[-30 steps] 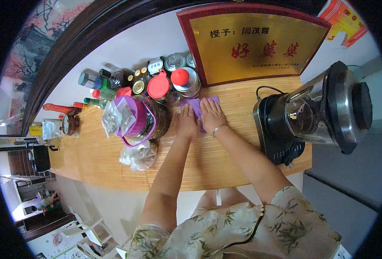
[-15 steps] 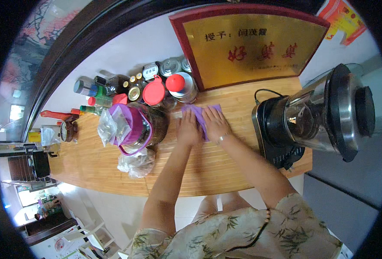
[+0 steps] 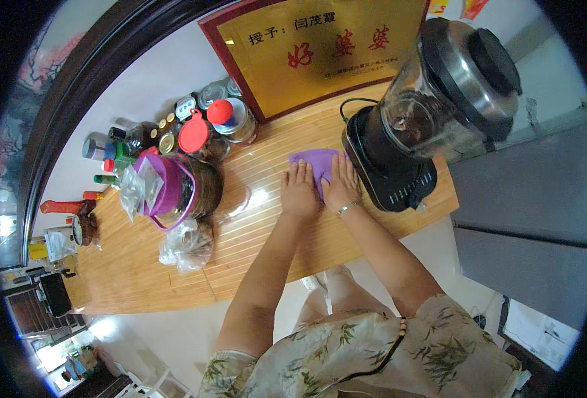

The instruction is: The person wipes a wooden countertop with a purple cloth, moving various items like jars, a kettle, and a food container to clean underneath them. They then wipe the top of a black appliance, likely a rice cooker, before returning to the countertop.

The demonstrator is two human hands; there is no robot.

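A folded purple cloth lies flat on the wooden counter, left of the blender's base. My left hand presses on its left part, fingers stretched out and pointing away from me. Beside it, my right hand lies flat on the cloth's right part, fingers extended, close to the black base. A bracelet circles my right wrist. The palms hide the near part of the cloth.
The blender with a clear jug stands at the right. To the left are a large jar with a purple lid, a plastic bag, a red-lidded jar and several bottles. A framed gold plaque leans on the wall.
My view has turned and shifted to the right. Both hands and the purple cloth have slid right along the counter, nearer the blender base.
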